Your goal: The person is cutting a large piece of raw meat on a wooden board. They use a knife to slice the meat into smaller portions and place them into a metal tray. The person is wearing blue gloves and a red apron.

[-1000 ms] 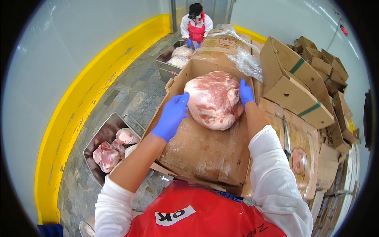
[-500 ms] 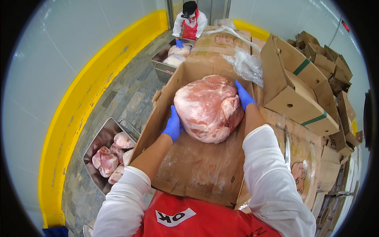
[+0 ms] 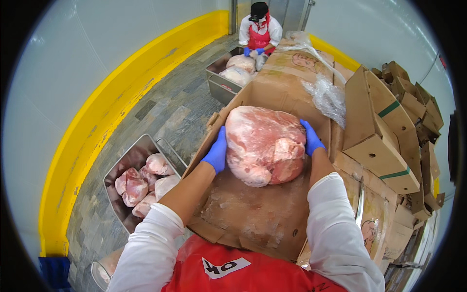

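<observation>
A large raw cut of pink and white meat (image 3: 262, 146) is in an open cardboard box (image 3: 243, 219). My left hand (image 3: 218, 148), in a blue glove, is wrapped round the meat's left side. On its right side my right hand (image 3: 310, 138), also blue-gloved, grips it with the thumb and fingers against the surface. A long blade (image 3: 360, 202) lies on the cardboard just right of the box, partly hidden by my right forearm.
Steel bins of meat stand at the left (image 3: 117, 170) and back (image 3: 218, 85). A co-worker (image 3: 258, 31) in a red apron handles the back bin's contents. Torn plastic (image 3: 325, 100) and stacked empty cartons (image 3: 374, 146) lie at the right. A yellow kerb (image 3: 73, 151) runs along the left wall.
The meat has moved toward me and turned, its knobby end now facing more toward me, with both my hands moving along with it. The co-worker's hands have shifted over the back bin.
</observation>
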A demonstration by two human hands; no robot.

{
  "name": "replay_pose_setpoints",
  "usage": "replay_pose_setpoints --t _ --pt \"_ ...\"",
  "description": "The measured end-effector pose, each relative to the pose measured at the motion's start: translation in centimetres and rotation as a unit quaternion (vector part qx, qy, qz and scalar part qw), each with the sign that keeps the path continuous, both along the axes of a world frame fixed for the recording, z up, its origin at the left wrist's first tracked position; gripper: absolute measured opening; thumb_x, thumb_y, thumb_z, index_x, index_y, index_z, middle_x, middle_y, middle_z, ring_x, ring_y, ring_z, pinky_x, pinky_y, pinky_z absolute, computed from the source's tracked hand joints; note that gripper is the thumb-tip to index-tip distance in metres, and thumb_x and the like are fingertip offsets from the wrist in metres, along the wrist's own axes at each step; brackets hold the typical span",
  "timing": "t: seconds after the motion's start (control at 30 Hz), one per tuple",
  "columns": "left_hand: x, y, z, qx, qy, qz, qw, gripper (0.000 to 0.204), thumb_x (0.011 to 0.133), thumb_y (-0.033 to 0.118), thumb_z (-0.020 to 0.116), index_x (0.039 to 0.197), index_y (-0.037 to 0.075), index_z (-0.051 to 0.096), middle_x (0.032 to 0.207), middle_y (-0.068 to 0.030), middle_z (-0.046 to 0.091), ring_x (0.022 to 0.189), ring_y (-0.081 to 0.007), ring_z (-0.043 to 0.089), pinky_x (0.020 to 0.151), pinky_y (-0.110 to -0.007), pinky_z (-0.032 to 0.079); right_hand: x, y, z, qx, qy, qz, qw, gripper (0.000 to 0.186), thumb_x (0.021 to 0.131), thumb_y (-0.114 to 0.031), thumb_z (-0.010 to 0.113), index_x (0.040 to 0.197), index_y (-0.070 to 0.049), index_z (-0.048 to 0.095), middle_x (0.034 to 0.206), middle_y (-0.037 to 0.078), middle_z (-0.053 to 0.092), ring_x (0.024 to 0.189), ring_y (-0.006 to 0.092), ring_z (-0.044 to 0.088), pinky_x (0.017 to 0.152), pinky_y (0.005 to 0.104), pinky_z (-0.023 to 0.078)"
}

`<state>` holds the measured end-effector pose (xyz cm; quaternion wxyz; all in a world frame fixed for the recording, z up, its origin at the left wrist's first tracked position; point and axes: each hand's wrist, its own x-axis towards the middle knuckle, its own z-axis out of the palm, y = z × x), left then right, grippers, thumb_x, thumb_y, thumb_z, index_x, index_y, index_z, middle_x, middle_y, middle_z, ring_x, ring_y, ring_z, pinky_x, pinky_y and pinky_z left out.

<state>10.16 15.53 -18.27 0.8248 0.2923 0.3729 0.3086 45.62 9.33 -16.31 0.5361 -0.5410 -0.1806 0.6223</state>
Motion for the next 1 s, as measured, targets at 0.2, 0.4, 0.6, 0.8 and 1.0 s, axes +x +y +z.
replay_pose_setpoints --t 0.2,0.4,0.6,0.8,1.0 --pt "-0.4 -0.1 -0.5 -0.024 -0.045 0.002 0.999 0.081 0.100 0.071 0.040 0.154 0.010 0.043 0.154 -0.0111 0.050 0.139 -0.0268 0.048 0.118 -0.040 0.038 -0.9 0.6 -0.4 -0.022 0.099 -0.024 0.995 0.060 0.093 -0.056 0.059 0.134 -0.013 0.065 0.132 0.011 0.068 0.120 0.0305 0.063 0.107 0.0455 0.047" --pt "-0.8 -1.4 2.3 0.015 0.002 0.008 1.000 0.086 0.097 0.066 0.054 0.155 0.005 0.040 0.152 -0.0143 0.050 0.139 -0.0255 0.047 0.120 -0.038 0.034 0.5 1.4 -2.3 -0.006 0.022 -0.067 0.998 0.063 0.094 -0.056 0.055 0.134 -0.008 0.063 0.130 0.012 0.067 0.120 0.0311 0.061 0.108 0.0453 0.046" --pt "-1.5 -6.8 5.7 0.222 0.155 0.190 0.944 0.100 0.085 0.049 0.082 0.155 -0.002 0.031 0.151 -0.0178 0.047 0.139 -0.0262 0.045 0.117 -0.042 0.036 1.0 3.0 -4.1 0.062 0.040 -0.030 0.997 0.060 0.099 -0.050 0.049 0.136 -0.003 0.058 0.135 0.015 0.063 0.126 0.0305 0.057 0.111 0.0445 0.044" --pt "-8.4 -15.4 13.7 0.301 0.310 0.126 0.893 0.140 0.062 0.060 0.092 0.162 0.001 0.013 0.144 -0.0316 0.033 0.134 -0.0447 0.043 0.114 -0.050 0.037 -3.4 0.8 -5.2 0.112 -0.027 0.009 0.993 0.055 0.100 -0.044 0.049 0.137 -0.004 0.058 0.137 0.014 0.062 0.128 0.0307 0.056 0.112 0.0438 0.043" --pt "-13.0 -19.2 13.9 0.403 0.391 0.137 0.816 0.142 0.059 0.059 0.092 0.163 0.003 0.013 0.143 -0.0324 0.030 0.128 -0.0517 0.044 0.109 -0.051 0.041 -9.9 0.7 0.0 0.052 0.057 0.107 0.991 0.062 0.099 -0.048 0.049 0.137 0.000 0.058 0.138 0.014 0.062 0.125 0.0302 0.059 0.111 0.0429 0.044"
